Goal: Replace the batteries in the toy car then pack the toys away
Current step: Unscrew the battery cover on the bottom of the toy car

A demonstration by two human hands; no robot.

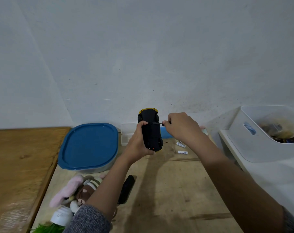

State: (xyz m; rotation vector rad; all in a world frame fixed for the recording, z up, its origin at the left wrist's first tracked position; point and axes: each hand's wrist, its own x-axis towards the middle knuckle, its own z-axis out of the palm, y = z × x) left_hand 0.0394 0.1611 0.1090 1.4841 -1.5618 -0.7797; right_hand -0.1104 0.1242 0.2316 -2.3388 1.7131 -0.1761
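My left hand point(137, 142) holds a yellow toy car point(151, 132) above the table, its black underside turned toward me. My right hand point(180, 126) grips a small screwdriver point(157, 123) whose tip touches the car's underside near the upper wheels. Two white batteries point(181, 145) point(182, 152) lie on the table just right of the car. A plush monkey with pink parts point(79, 190) lies at the front left. A black remote-like object point(127, 189) rests beside my left forearm.
A clear container with a blue lid point(89, 145) sits to the left of the car. A white bin point(267, 132) with odd items stands on a ledge at the right. Small clear boxes point(127, 132) stand by the wall. A white pot with green leaves point(60, 217) is at the front.
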